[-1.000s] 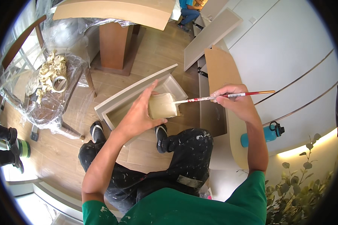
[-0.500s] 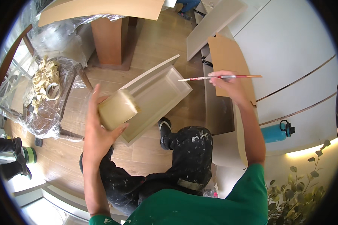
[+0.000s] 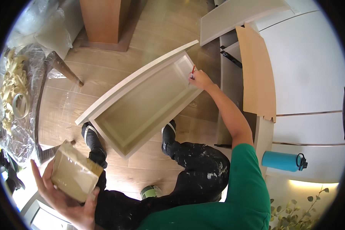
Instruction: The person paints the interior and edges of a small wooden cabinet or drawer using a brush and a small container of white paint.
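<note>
The right hand (image 3: 200, 79) is pinching the brush (image 3: 193, 69) at the right end of the drawer (image 3: 140, 101); whether the bristles are touching, the view is not revealing. The left hand (image 3: 67, 208) is clasping the tub (image 3: 74, 175) between fingers and thumb. The tub, over the drawer a moment ago, is now standing clear to its left, leaving the brushwork centring there.

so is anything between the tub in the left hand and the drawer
Only the left leg, by the drawer; the tub, in the left hand, overlaps the leg in view, so seems held above it. Nothing else visible stands between.
</note>
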Demonstrator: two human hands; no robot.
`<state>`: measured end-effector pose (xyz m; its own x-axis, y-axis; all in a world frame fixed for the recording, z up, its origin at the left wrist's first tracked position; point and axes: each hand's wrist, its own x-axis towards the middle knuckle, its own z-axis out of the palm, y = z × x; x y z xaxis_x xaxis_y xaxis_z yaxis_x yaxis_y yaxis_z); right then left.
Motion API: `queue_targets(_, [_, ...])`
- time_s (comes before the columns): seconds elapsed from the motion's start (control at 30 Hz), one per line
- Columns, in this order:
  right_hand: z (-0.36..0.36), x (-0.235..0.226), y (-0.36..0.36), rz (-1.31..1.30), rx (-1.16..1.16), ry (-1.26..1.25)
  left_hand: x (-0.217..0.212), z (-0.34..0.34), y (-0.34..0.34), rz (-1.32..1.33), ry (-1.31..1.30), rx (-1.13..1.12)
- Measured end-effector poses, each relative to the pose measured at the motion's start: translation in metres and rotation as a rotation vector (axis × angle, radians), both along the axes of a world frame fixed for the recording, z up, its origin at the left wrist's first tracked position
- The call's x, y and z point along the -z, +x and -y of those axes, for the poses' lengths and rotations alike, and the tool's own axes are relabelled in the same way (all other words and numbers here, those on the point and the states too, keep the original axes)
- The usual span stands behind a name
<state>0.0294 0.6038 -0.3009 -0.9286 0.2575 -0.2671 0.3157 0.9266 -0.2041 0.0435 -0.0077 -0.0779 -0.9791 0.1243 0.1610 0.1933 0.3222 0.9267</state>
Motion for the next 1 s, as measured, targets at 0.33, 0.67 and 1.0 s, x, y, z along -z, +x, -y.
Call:
queue_targets(0.33, [-0.034, 0.064, -0.022, 0.151, 0.008, 0.088, -0.001, -0.015, -0.009, -0.089, -0.202, 0.019])
queue_targets(0.67, [-0.04, 0.081, -0.021, 0.235, -0.034, 0.124, 0.008, -0.028, -0.018, -0.129, -0.25, 0.035])
queue_targets(1.0, [-0.044, 0.097, -0.009, 0.23, -0.041, 0.13, 0.018, -0.04, -0.025, -0.156, -0.272, 0.043])
